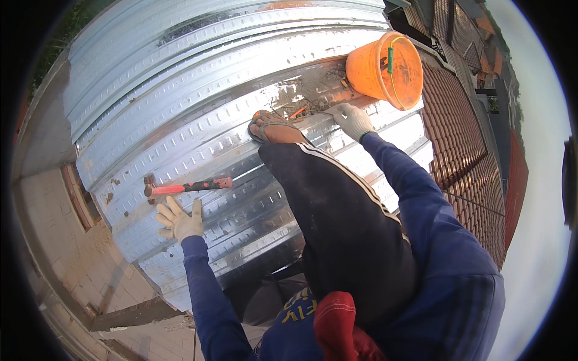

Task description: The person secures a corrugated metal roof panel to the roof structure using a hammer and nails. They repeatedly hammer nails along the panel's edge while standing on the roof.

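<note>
My left hand [179, 221], in a white glove, lies with fingers spread on the ribbed metal sheeting [235, 201]. Just beyond its fingertips rests a hammer [189, 186] with a red and black handle, not held. My right hand [354, 120], also gloved, is closed low over the sheeting beside a patch of dark debris [313, 102]. A thin greyish edge shows at its fingers; what it grips is mostly hidden. Beyond that hand, an orange bucket [367, 66] with a yellow wire handle and green grip stands tilted in this view.
My sandalled foot [274, 127] stands on the sheeting between my hands, beside the debris. Brown roof tiles [454, 126] border the sheeting on the right. Along the left, the sheet edge drops to a lower block wall [96, 259] and a concrete beam [135, 314].
</note>
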`<state>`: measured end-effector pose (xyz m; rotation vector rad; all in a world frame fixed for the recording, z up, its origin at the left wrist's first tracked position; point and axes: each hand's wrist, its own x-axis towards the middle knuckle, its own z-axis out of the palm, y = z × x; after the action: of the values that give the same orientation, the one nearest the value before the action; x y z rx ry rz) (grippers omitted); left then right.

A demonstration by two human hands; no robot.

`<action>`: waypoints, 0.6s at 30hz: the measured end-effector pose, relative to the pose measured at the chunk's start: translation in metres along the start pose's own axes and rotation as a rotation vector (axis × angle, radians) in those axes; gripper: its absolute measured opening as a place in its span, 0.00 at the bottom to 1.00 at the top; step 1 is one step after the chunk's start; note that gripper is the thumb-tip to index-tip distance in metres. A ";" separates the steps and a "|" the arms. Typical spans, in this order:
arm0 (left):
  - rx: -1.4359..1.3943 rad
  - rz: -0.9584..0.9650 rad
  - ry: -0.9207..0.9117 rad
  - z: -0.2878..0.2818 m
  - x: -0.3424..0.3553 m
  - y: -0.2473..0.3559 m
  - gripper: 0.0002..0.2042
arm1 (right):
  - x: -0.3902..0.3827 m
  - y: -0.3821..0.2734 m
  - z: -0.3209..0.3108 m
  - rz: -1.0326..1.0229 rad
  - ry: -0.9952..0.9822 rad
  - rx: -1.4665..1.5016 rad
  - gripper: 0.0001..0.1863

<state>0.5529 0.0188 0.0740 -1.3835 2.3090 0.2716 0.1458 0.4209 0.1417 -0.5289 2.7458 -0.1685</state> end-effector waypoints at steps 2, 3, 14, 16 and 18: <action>-0.014 0.001 -0.014 -0.002 0.001 0.003 0.52 | 0.003 0.012 0.003 -0.005 0.122 0.054 0.24; -0.014 0.001 -0.021 -0.002 0.000 0.003 0.52 | 0.005 0.008 0.000 0.002 0.113 0.039 0.24; 0.021 -0.021 -0.031 -0.005 0.004 -0.003 0.52 | 0.003 -0.025 -0.084 0.714 0.023 0.735 0.39; 0.007 -0.008 -0.031 -0.005 0.003 0.002 0.52 | -0.008 0.027 -0.082 0.899 0.101 1.378 0.44; -0.001 -0.004 -0.045 -0.005 0.001 0.006 0.52 | -0.023 0.100 -0.075 0.622 0.184 1.890 0.46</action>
<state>0.5456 0.0188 0.0778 -1.3687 2.2701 0.2996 0.1063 0.5259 0.2010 0.8238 1.5177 -2.1768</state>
